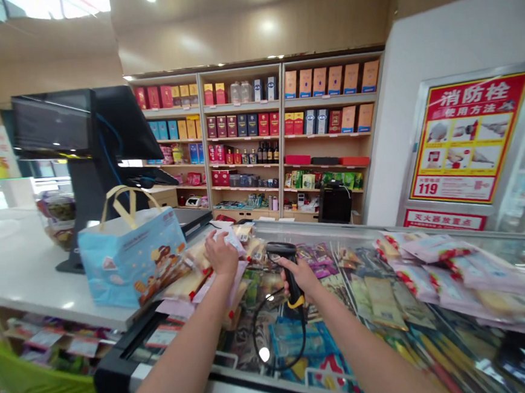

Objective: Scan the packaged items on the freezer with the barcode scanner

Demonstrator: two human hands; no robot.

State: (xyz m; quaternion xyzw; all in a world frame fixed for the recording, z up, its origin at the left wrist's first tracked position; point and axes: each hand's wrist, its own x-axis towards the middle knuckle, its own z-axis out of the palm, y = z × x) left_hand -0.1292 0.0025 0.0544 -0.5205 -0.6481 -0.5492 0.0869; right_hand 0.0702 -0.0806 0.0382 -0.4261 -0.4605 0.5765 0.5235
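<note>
A black barcode scanner (291, 274) with a yellow band near its base is gripped by my right hand (299, 275) over the glass-topped case. Its head points left, and a black cable loops below it. To the left, my left hand (222, 253) rests on a pile of pink and clear food packets (196, 273), fingers spread over a pale packet. Whether those fingers grip it is hard to see, but they look apart. A light blue bag (133, 255) with yellow handles stands upright beside the pile, on the left.
Several pink and white packets (459, 272) lie on the glass at the right. A black register screen (84, 126) stands on the white counter (17, 258) at the left. Boxed goods fill shelves (241, 107) behind. A green chair (45, 383) is at lower left.
</note>
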